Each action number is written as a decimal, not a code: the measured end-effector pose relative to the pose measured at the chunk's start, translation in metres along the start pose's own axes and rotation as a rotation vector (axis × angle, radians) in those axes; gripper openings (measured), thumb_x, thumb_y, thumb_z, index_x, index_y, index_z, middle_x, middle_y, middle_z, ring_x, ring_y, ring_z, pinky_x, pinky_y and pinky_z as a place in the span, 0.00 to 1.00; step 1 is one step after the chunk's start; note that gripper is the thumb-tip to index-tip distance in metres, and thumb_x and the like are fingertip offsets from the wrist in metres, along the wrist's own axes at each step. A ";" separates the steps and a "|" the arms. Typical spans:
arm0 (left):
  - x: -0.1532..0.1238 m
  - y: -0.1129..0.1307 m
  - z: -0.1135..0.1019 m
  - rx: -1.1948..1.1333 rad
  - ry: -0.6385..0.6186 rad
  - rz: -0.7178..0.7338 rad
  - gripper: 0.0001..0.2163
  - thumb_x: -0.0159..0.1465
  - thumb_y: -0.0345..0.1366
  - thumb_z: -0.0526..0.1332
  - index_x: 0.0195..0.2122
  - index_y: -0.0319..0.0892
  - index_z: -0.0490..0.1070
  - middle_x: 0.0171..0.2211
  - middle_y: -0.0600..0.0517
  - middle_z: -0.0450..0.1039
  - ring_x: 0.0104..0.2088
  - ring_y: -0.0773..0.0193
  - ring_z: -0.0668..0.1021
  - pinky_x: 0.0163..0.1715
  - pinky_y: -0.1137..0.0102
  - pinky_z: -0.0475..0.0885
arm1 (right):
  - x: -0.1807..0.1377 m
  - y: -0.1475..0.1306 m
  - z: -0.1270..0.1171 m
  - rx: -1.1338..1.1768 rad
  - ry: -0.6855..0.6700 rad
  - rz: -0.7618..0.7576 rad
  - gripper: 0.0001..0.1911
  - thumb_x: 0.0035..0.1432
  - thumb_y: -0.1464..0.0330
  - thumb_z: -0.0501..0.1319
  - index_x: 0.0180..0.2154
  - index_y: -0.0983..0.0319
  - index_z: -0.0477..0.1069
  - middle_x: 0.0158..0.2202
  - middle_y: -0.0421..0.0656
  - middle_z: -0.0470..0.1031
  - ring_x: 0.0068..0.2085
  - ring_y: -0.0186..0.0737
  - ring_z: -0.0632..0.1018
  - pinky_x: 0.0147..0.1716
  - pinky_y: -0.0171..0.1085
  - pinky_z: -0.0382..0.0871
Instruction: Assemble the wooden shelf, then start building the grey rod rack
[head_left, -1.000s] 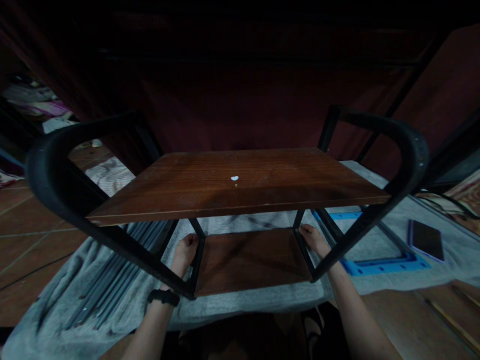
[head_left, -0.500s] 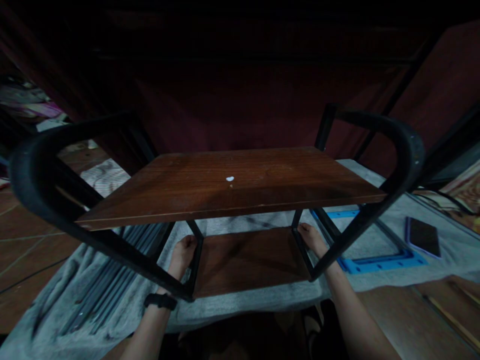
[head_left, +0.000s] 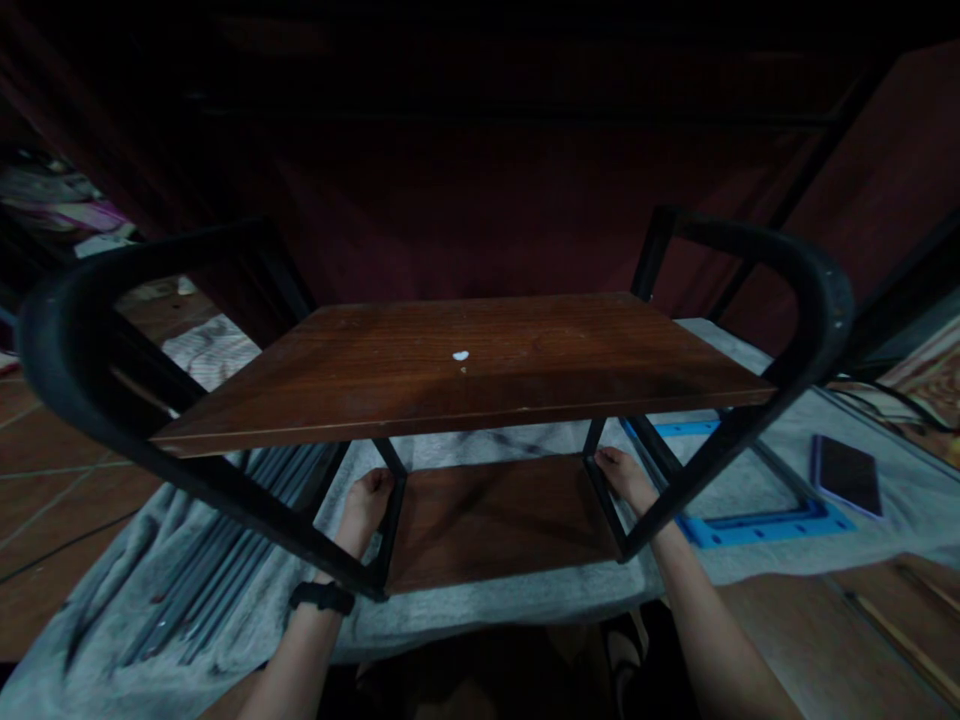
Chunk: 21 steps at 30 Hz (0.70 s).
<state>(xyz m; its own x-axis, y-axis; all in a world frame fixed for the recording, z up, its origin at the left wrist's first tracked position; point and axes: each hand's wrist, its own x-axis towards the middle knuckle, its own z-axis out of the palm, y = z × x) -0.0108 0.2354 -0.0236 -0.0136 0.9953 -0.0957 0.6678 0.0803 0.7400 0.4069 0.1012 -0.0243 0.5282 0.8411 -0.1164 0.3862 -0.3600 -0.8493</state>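
Head view, and the two-tier rack [head_left: 420, 390] is squarely between the hands, over soft, rumpled grey cloth [head_left: 480, 606]; its black metal sides [head_left: 58, 345] sweep into rounded loops, its flat, wood-grained upper board [head_left: 540, 345] bears a white speck [head_left: 460, 355] (small but bright); the left hand [head_left: 366, 500] is at one lower rail [head_left: 393, 540], fingers curled; the right hand [head_left: 624, 475] meets the opposite rail [head_left: 606, 510], fingers bent; whether either pinches metal, one cannot tell; slim grey tubes [head_left: 244, 550] lie leftward, a blue frame [head_left: 772, 530] rightward.
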 end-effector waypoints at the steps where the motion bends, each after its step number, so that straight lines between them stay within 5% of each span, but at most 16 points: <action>1: 0.000 -0.001 0.000 -0.013 -0.012 -0.004 0.09 0.57 0.39 0.54 0.28 0.42 0.70 0.21 0.53 0.70 0.23 0.63 0.73 0.22 0.72 0.63 | 0.000 -0.001 0.000 -0.002 -0.001 0.001 0.13 0.55 0.62 0.55 0.21 0.58 0.67 0.22 0.43 0.72 0.27 0.42 0.73 0.28 0.37 0.66; 21: -0.002 -0.004 0.002 -0.130 -0.031 -0.017 0.08 0.57 0.41 0.55 0.27 0.43 0.68 0.18 0.56 0.65 0.19 0.67 0.67 0.19 0.73 0.60 | -0.002 -0.005 0.000 0.002 0.004 0.020 0.13 0.56 0.64 0.55 0.20 0.58 0.65 0.20 0.41 0.69 0.25 0.40 0.71 0.26 0.38 0.63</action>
<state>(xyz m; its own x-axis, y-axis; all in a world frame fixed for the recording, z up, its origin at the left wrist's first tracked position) -0.0123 0.2334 -0.0281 0.0000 0.9918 -0.1280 0.5656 0.1056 0.8179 0.4042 0.1013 -0.0200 0.5388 0.8321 -0.1315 0.3739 -0.3761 -0.8478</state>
